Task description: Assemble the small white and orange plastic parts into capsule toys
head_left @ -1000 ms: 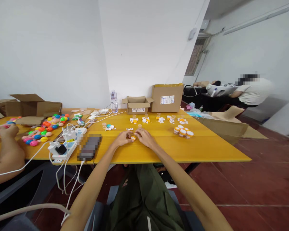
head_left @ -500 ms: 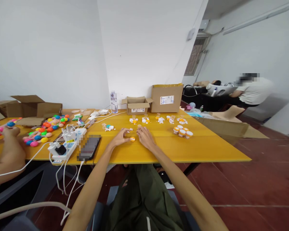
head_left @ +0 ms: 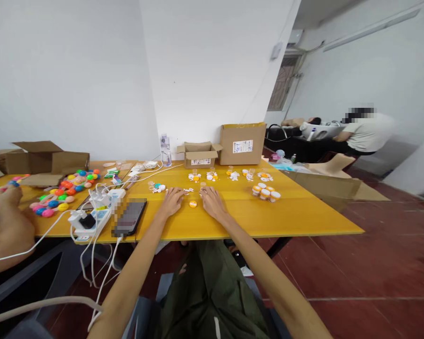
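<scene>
My left hand (head_left: 171, 201) and right hand (head_left: 210, 201) lay flat on the yellow table (head_left: 297, 214), fingers loose and holding nothing. The small orange cap (head_left: 193, 204) sat on the table in the gap between them, touching neither. Left of my left hand lay a phone (head_left: 130, 217) and a white power strip (head_left: 92, 217). Just beyond my fingertips were small white pieces (head_left: 188, 190); off to the right of my right hand stood a cluster of orange-lidded jars (head_left: 265, 192). Farther out lay more orange and white parts (head_left: 212, 175), then 2 cardboard boxes (head_left: 242, 143) by the wall
</scene>
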The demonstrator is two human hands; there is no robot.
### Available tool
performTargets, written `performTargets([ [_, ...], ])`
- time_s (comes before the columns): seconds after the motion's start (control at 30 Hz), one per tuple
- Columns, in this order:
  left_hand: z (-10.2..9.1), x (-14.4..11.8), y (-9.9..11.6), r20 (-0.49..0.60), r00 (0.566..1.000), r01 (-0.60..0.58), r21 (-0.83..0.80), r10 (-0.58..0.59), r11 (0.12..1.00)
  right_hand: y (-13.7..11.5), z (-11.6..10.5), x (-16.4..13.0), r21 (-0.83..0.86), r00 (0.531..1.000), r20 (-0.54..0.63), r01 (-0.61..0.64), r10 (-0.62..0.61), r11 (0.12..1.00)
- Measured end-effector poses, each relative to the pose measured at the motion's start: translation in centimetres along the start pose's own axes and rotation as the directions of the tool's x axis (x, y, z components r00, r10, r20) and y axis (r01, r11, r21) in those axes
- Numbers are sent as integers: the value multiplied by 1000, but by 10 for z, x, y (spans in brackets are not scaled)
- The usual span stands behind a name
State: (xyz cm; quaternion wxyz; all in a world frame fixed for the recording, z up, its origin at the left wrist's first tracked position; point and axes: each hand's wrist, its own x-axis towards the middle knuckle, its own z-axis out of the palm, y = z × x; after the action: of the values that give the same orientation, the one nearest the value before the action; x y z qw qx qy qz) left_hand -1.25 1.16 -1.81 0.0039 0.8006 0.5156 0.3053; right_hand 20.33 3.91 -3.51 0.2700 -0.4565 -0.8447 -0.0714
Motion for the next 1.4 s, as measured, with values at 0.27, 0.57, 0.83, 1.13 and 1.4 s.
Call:
performTargets([
  [0.27, 2, 3, -4, 8, 1000, -4, 95, 3, 996, -10, -1, 3, -187, 982, -3, 183, -187, 965],
  [0.57, 1, 3, -6, -74, 995, 74, 129, -64, 989, -11, 2, 16, -167, 944, 35, 329, -328, 929],
  [0.83, 4, 1, -5, -146, 985, 115, 134, -95, 984, -15, 5, 23, -170, 944, 73, 331, -323, 928],
  [1.13, 0, -1, 8, -113, 993, -7, 80, 16, 997, -14, 2, 22, -157, 950, 72, 311, -303, 937],
  [1.4, -8, -6, 28, 70, 984, -164, 30, 161, 986, -10, 1, 19, -135, 956, 42, 294, -291, 946],
])
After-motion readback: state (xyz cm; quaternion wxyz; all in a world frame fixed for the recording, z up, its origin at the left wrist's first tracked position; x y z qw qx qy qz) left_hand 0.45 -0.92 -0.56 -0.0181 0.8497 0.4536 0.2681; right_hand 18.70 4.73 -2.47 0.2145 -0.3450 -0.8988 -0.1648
